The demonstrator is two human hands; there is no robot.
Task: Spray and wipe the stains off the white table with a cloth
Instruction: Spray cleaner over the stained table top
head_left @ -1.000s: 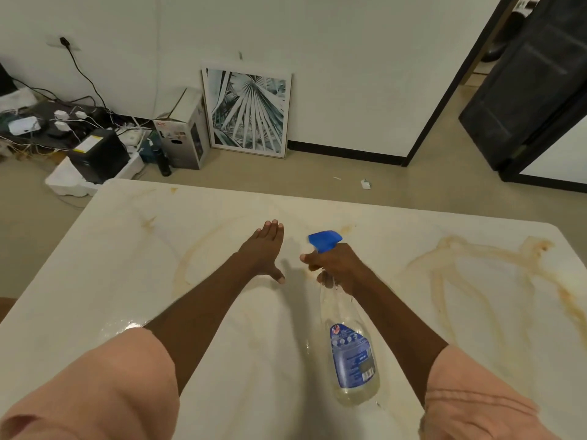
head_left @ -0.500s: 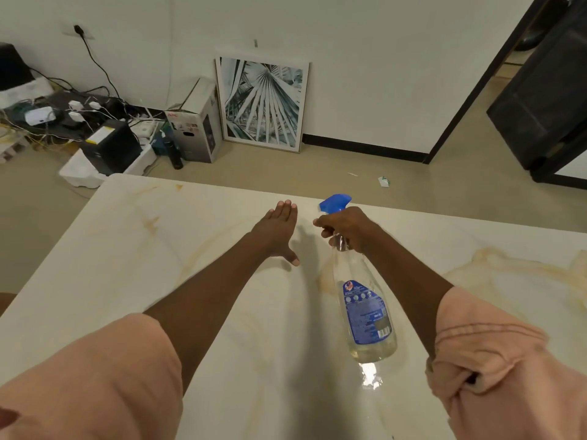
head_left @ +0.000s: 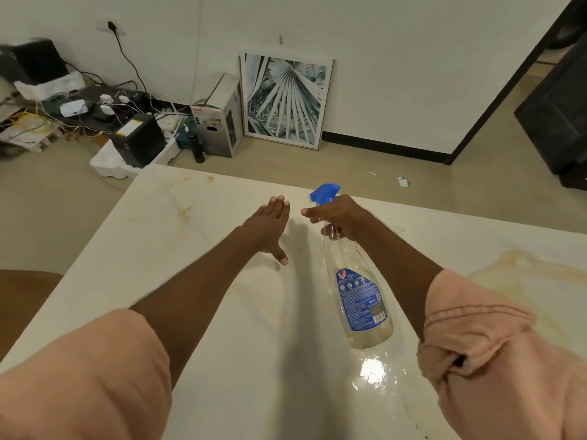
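My right hand (head_left: 341, 217) grips the neck of a clear spray bottle (head_left: 359, 290) with a blue trigger head and blue label, held tilted above the white table (head_left: 197, 281), nozzle pointing away from me. My left hand (head_left: 270, 227) hovers flat and open just left of the nozzle, fingers together, thumb out. Brownish stains (head_left: 521, 268) spread over the table's right side, and small orange marks (head_left: 185, 212) sit near the far left corner. A wet shiny patch (head_left: 373, 371) lies below the bottle. No cloth is in view.
Beyond the table's far edge, on the floor, stand a framed leaf picture (head_left: 286, 100), a cardboard box (head_left: 219, 122), a black bottle (head_left: 197, 147), a black box (head_left: 139, 139) and tangled cables. A dark door (head_left: 559, 115) is at the right.
The view has shifted left, so the big stain now lies further right. Both hands have reached further out over the table, and my right index finger now sticks out from the trigger.
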